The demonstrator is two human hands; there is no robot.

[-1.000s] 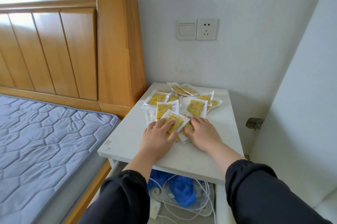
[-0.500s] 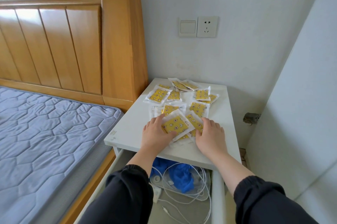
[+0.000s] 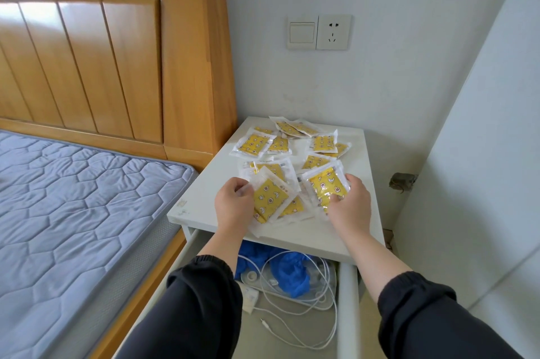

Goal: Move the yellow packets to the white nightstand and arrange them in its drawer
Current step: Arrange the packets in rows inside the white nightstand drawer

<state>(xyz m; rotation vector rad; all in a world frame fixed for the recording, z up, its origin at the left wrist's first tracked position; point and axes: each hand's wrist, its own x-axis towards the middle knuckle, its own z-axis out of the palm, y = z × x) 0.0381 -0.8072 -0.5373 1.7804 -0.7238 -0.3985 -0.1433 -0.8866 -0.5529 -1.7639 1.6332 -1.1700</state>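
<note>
Yellow packets [image 3: 312,162], each sealed in clear wrap and printed with small moons and stars, lie scattered over the top of a white nightstand [image 3: 204,198], spreading from its back edge to near its front edge. None is in the drawer [image 3: 347,300], which stands pulled open below the front edge.

At the front of the pile, the person's left hand [image 3: 233,204] grips the left-hand packet [image 3: 270,201] by its near side, fingers curled over the wrap. The right hand [image 3: 347,206] pinches the right-hand packet [image 3: 327,186] between thumb and fingers, tilting it up off the heap. More packets lie under both; whether either hand has caught more than one is hard to tell from this angle.

The drawer holds crumpled blue material [image 3: 292,274], a tangle of white cables [image 3: 295,326] and a white plug [image 3: 249,297]. Black sleeves [image 3: 198,315] cover both forearms, which reach in over the drawer.

The nightstand's left edge stands just beside a wooden headboard [image 3: 117,66] and a grey quilted mattress [image 3: 73,212]. On the white wall above the nightstand's back edge sit a light switch [image 3: 301,32] and a socket [image 3: 333,32], side by side.
</note>
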